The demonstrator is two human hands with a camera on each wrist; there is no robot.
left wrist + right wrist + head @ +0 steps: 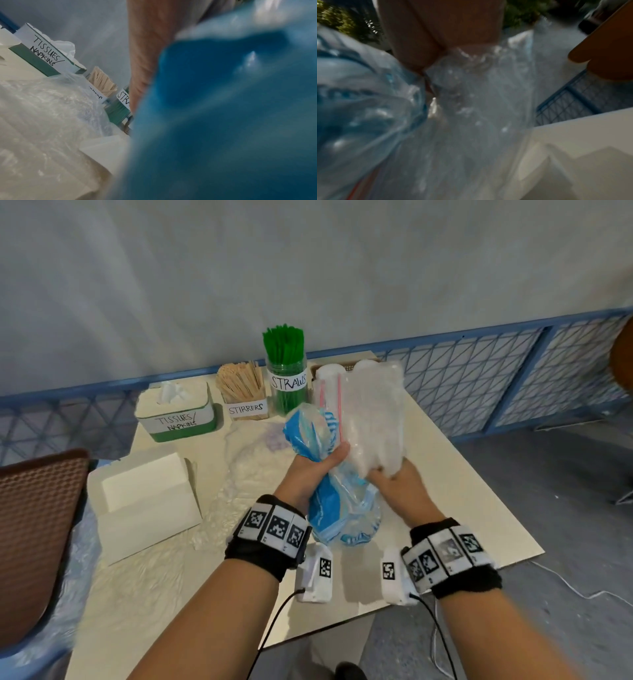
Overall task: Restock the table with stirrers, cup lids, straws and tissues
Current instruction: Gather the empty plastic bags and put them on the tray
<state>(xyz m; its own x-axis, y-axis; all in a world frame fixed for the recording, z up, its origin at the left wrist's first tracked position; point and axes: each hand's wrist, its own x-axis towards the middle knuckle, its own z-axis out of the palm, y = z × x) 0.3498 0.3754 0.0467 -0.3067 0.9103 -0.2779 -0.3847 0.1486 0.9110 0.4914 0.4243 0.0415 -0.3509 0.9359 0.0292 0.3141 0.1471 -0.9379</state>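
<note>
My left hand (322, 462) grips the bunched middle of a blue and clear plastic bag (337, 508) above the table; that bag (231, 108) fills the left wrist view. My right hand (387, 477) holds a clear plastic wrapper with red seal lines (370, 412), raised beside the blue bag; the wrapper (479, 108) is blurred in the right wrist view. Along the far edge stand a green tissue box marked TISSUES/NAPKINS (176, 414), a holder of wooden stirrers (244, 392) and a jar of green straws (286, 371). White cup lids (330, 371) sit in a basket behind the wrapper, mostly hidden.
A white open cardboard box (147, 501) lies on the left of the table (445, 474), with crumpled clear plastic (253, 467) beside it. A brown woven chair (37, 529) stands at the left. A blue mesh fence (513, 371) runs behind the table.
</note>
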